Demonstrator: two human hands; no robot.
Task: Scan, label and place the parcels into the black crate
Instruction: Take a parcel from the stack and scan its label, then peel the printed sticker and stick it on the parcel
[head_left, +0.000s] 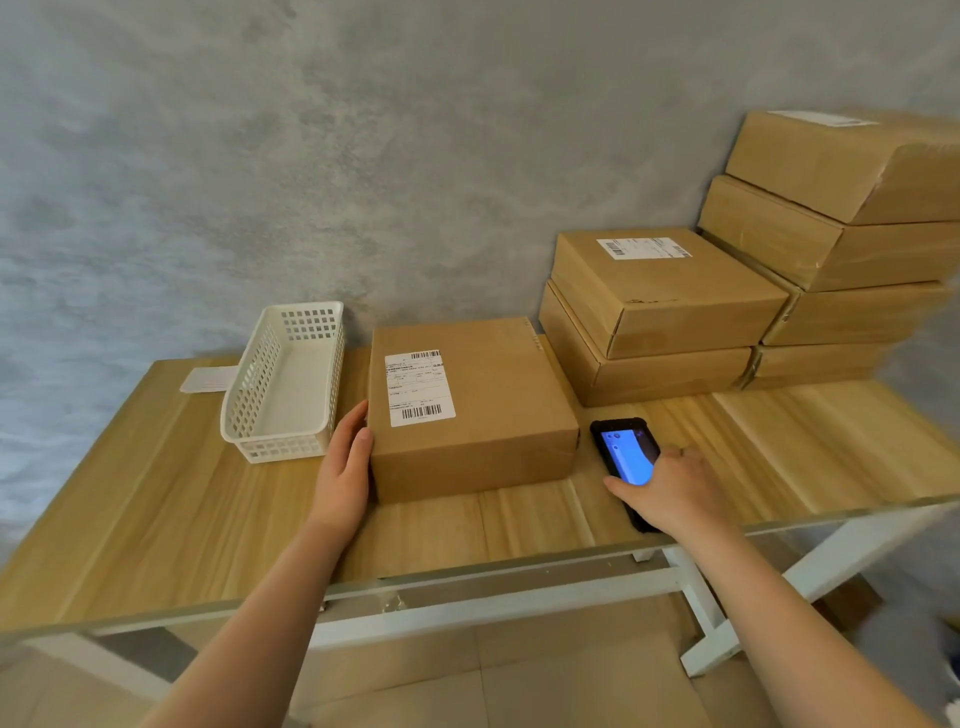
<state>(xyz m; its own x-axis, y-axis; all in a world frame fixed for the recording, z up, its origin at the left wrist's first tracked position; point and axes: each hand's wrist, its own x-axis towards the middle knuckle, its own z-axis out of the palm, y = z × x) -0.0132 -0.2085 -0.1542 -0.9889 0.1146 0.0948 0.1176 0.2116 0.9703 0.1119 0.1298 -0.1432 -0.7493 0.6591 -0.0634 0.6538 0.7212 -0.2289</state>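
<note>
Bracing the parcel (470, 410) with flat left hand (343, 467), right hand (670, 493) curls over the scanner (626, 460); a loose grip near the table (156, 493) edge risks 1 drop.

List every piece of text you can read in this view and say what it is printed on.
No text is legible.
Label on the front parcel: barcodes and print, too small.
Label on the stacked parcel: blurred.
Label on the top right parcel: blurred.
Scanner screen: blue, unreadable.
Sheets behind the white basket: unreadable.
</note>
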